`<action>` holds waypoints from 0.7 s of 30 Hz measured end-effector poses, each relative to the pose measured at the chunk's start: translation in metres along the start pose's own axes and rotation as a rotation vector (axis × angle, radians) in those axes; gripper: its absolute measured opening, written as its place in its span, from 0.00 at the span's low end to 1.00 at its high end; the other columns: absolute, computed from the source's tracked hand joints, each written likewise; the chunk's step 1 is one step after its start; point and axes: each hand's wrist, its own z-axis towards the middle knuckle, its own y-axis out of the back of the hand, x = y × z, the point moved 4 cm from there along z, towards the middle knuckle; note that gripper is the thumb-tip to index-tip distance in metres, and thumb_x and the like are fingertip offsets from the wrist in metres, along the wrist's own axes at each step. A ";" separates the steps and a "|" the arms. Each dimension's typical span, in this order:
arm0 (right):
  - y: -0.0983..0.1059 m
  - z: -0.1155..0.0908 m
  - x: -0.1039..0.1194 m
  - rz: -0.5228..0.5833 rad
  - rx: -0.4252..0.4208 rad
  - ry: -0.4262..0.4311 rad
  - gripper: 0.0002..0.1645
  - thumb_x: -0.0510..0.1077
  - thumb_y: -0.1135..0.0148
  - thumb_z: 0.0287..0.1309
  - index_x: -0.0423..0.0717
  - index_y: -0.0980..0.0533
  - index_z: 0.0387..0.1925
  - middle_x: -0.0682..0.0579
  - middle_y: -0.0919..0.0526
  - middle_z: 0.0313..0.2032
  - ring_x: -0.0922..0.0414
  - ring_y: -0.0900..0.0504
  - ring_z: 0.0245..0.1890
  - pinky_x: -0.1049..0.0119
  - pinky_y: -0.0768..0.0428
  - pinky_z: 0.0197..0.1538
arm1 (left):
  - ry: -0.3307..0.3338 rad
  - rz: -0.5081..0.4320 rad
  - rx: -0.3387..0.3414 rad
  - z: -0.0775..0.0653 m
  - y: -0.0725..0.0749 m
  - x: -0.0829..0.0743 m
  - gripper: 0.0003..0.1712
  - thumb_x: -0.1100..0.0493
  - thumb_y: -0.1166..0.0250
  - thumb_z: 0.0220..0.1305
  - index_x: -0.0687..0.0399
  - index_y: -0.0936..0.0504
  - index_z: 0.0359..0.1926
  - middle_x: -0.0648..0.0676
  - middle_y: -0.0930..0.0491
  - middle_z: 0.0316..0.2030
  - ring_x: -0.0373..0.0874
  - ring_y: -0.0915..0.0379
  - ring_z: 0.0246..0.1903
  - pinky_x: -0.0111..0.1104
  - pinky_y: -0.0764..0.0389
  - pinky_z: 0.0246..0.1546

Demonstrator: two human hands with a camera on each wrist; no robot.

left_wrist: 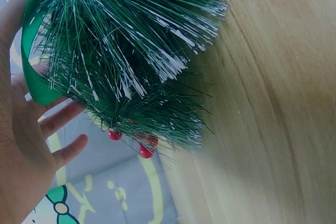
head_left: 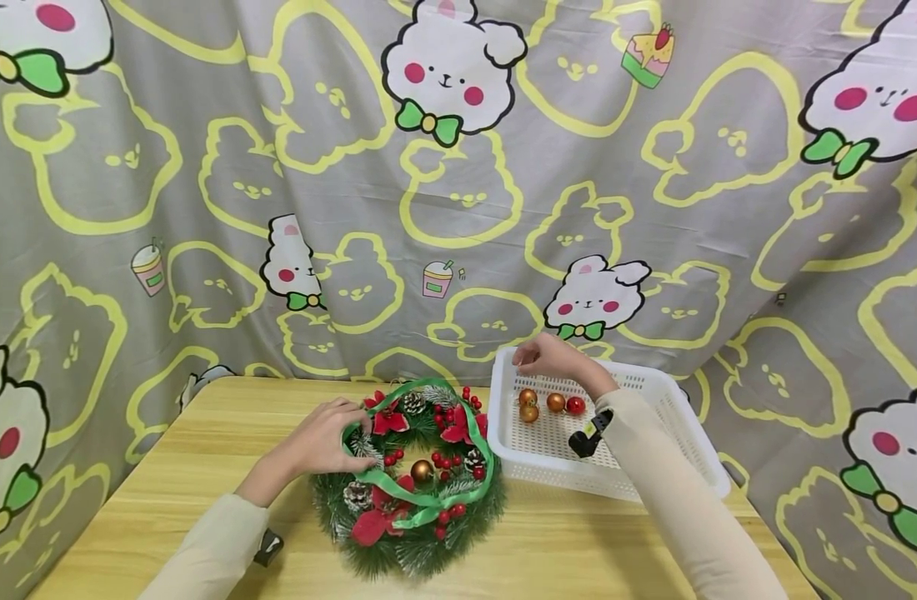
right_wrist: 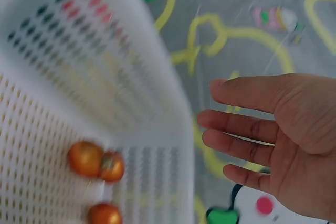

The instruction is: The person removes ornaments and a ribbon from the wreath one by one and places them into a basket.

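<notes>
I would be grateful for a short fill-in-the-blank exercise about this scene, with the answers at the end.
1. The left hand is at the wreath, which bears a ____ ribbon.
2. The right hand, close to the basket, is holding ____.
3. Among the visible balls in the basket, the non-orange one is ____.
4. Pine cones decorate the ____, not the basket.

Missing words: green; nothing; red; wreath.

The wreath (head_left: pixel 417 552) is deep green with frosty white needle tips (left_wrist: pixel 176 66), its flowers (head_left: pixel 372 529) and berries (head_left: pixel 443 518) bright red, its ribbon (head_left: pixel 426 501) a lively green, and I'd call the ball (head_left: pixel 423 472) inside it bronze. In the plain white basket (head_left: pixel 556 473) sit 3 orange-gold balls (head_left: pixel 555 402) and 1 red ball (head_left: pixel 575 406). Pale yellow wood grain runs along the desk (head_left: pixel 548 550). The grey curtain (head_left: pixel 361 200) carries yellow outlines (head_left: pixel 593 130) and white, pink-cheeked rabbits (head_left: pixel 447 68) with green bows (head_left: pixel 448 128).
</notes>
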 end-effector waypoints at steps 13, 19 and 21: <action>-0.026 -0.009 0.084 0.048 0.104 0.244 0.07 0.42 0.33 0.66 0.48 0.14 0.44 0.51 0.11 0.42 0.60 0.15 0.39 0.66 0.18 0.45 | -0.010 0.003 -0.008 -0.001 0.001 0.000 0.23 0.33 0.25 0.49 0.40 0.19 0.35 0.41 0.19 0.38 0.43 0.25 0.44 0.43 0.23 0.43; -0.054 -0.021 0.099 0.078 0.145 0.293 0.09 0.42 0.32 0.65 0.49 0.14 0.46 0.47 0.11 0.46 0.60 0.16 0.40 0.68 0.19 0.45 | -0.013 0.002 -0.013 -0.002 0.000 0.001 0.23 0.32 0.25 0.49 0.40 0.20 0.35 0.40 0.19 0.37 0.43 0.25 0.44 0.43 0.24 0.42; -0.062 -0.025 0.103 0.050 0.130 0.307 0.09 0.42 0.31 0.64 0.48 0.14 0.46 0.48 0.11 0.46 0.59 0.16 0.40 0.66 0.18 0.44 | -0.013 -0.002 -0.017 -0.003 0.000 0.001 0.23 0.32 0.26 0.49 0.39 0.19 0.35 0.40 0.19 0.37 0.43 0.25 0.43 0.43 0.24 0.42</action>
